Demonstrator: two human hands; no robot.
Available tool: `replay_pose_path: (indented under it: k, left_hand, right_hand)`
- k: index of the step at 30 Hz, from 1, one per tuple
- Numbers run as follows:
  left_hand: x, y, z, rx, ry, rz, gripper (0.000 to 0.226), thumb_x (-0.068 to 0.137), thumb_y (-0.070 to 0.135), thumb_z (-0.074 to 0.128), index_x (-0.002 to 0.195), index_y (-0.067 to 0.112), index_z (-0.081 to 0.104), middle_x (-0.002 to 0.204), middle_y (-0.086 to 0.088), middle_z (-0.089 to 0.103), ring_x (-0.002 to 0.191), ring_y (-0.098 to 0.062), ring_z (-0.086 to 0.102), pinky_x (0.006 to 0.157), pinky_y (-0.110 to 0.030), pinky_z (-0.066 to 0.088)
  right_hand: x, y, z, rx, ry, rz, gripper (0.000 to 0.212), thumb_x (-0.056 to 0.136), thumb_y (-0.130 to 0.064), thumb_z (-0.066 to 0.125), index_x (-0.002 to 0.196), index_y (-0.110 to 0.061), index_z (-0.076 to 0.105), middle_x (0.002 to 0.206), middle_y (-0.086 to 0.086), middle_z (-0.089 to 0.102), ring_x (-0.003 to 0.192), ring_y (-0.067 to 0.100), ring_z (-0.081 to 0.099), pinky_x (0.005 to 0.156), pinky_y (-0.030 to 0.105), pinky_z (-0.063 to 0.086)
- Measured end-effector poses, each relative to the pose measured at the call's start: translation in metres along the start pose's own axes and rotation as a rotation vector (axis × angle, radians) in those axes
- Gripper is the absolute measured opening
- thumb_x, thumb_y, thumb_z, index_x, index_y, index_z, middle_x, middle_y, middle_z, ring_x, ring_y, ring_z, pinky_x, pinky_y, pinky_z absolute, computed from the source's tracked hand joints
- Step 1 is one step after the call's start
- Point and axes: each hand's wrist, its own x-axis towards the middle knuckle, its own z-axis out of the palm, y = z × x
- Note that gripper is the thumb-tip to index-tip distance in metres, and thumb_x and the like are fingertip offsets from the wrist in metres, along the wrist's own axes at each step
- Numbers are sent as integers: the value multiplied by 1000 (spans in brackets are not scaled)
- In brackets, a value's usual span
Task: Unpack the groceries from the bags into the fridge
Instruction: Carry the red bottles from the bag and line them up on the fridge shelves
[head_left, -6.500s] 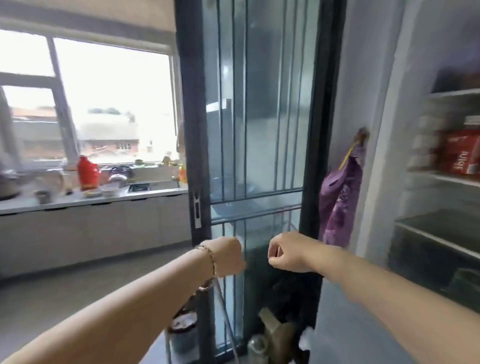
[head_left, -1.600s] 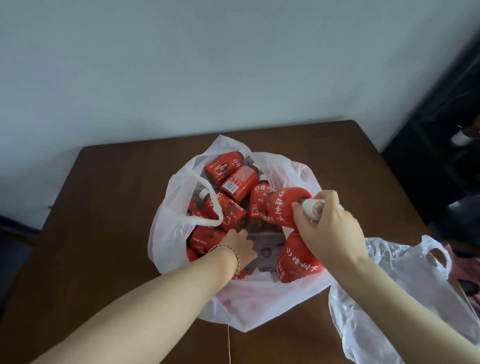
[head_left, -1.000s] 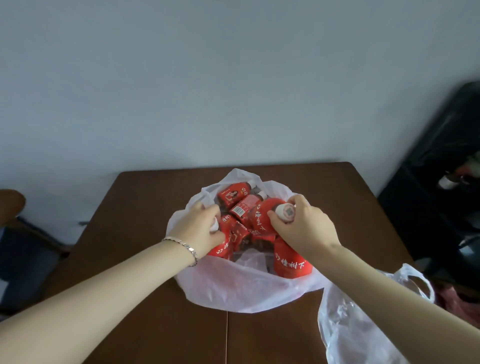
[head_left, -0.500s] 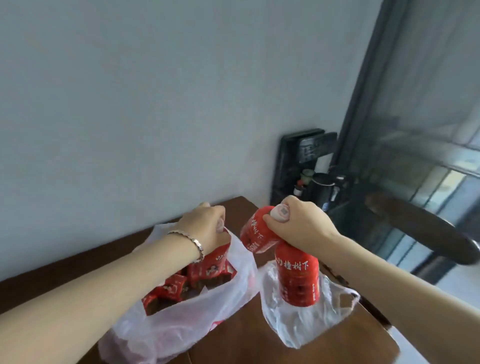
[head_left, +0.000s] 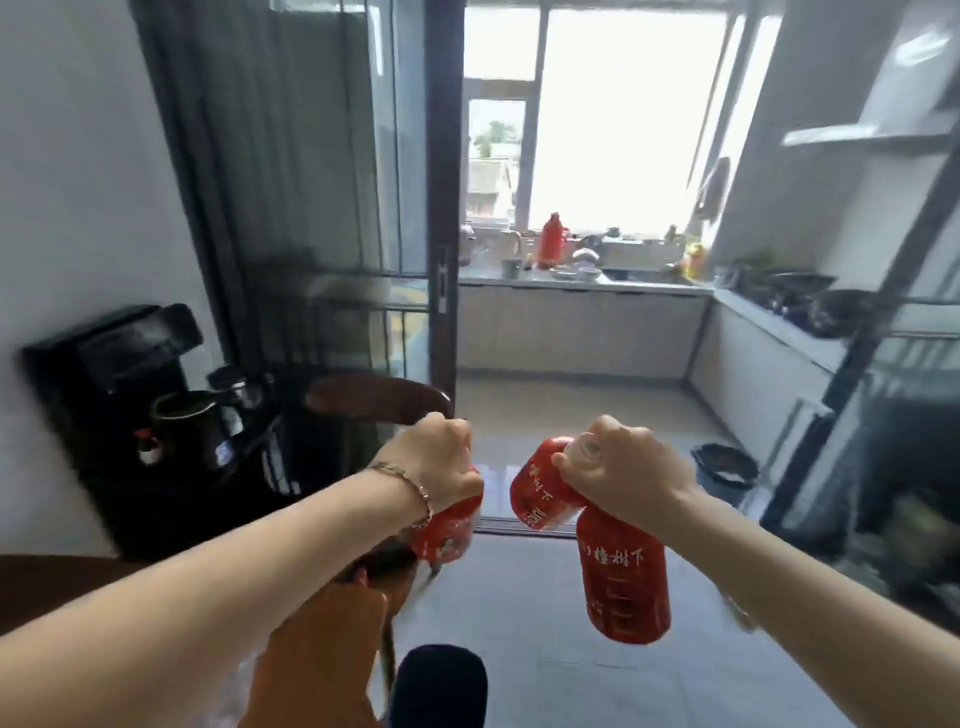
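Observation:
My right hand (head_left: 621, 473) grips two red drink bottles by their tops. One bottle (head_left: 623, 582) hangs upright below the hand, the other (head_left: 540, 491) tilts out to the left. My left hand (head_left: 434, 465), with a thin bracelet on the wrist, is closed on the top of a third red bottle (head_left: 444, 530), which hangs below the fist. Both hands are held out at chest height over the tiled floor. Neither the bags nor the fridge is in view.
A black water dispenser (head_left: 130, 410) stands at the left wall. A dark wooden chair back (head_left: 374, 397) sits in front of a dark-framed sliding glass door (head_left: 441, 218). Beyond lies a kitchen counter (head_left: 582, 280) with a red jug (head_left: 550, 239). A dark bin (head_left: 722, 465) stands at right.
I have turned away from the table and bags toward the kitchen doorway. My left hand has lifted a red bottle out of the bag. My right hand still carries its two bottles.

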Motion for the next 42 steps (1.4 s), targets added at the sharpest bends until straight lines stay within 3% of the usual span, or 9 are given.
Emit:
replay_pose_path:
  k: [2,10,17,23,26,29,35,38,42]
  left_hand:
    - [24,56,21,-25,-21,86,32,83,30,59,107,10,59,105,-10,57,96,-26,58,79,-30,45]
    - [102,377,120,-173,-153,462,26,83,27,61,102,10,63,105,-9,61,93,-24,59,78,-29,52]
    - [143,597,167,-262,-212,745,16,74,27,60,66,18,51,86,-8,63,79,-26,59,69,-32,54]
    - [184,757,208,-376,-267,945,25,74,31,66,86,9,61,87,-3,59,81,-22,60,66,-29,51]
    - [224,852,233,-422,-291,1067,27,73,29,66,89,8,62,90,-6,61,84,-25,61,70,-33,55]
    - [250,926,241,-448,-300,1165,27,74,29,67,91,8,61,89,-5,60,84,-25,60,72,-34,55]
    - [304,1077,260,-606,-301,1251,17,74,27,65,72,18,51,86,-3,57,78,-23,57,64,-28,47]
    - [328,1145,274,-711,-288,1251,13,76,21,64,82,13,56,88,-4,58,82,-24,58,71,-33,52]
    - [359,1229,305,-781,-248,1258,17,77,19,64,91,15,57,89,-2,56,84,-23,55,68,-29,45]
  right_hand:
    - [-8,58,-18,-8,23,80,35,86,-47,53,94,-13,52,91,7,66,82,26,63,64,26,46]
    - [-79,326,-151,-126,130,409,41,87,-52,51,105,-15,55,104,3,66,95,23,63,73,27,44]
    - [-119,494,-246,-223,196,755,44,87,-52,51,110,-15,54,113,7,64,103,28,59,81,30,44]
    - [-136,622,-308,-247,331,961,43,86,-48,51,111,-12,56,109,6,63,100,26,59,78,29,45]
    - [-129,701,-340,-296,401,1074,35,83,-51,49,91,-18,56,96,6,63,91,26,60,71,30,46]
    - [-123,762,-372,-323,442,1148,37,79,-56,46,64,-23,37,76,1,57,78,26,60,62,29,38]
    - [-105,869,-444,-367,581,1290,38,84,-53,50,83,-16,55,81,1,60,80,24,59,67,29,42]
    - [-92,927,-474,-405,642,1317,43,85,-55,52,97,-14,60,94,5,66,85,24,63,74,30,50]
    - [-71,1014,-505,-401,638,1324,40,86,-54,52,96,-16,64,89,2,66,82,22,63,69,29,49]
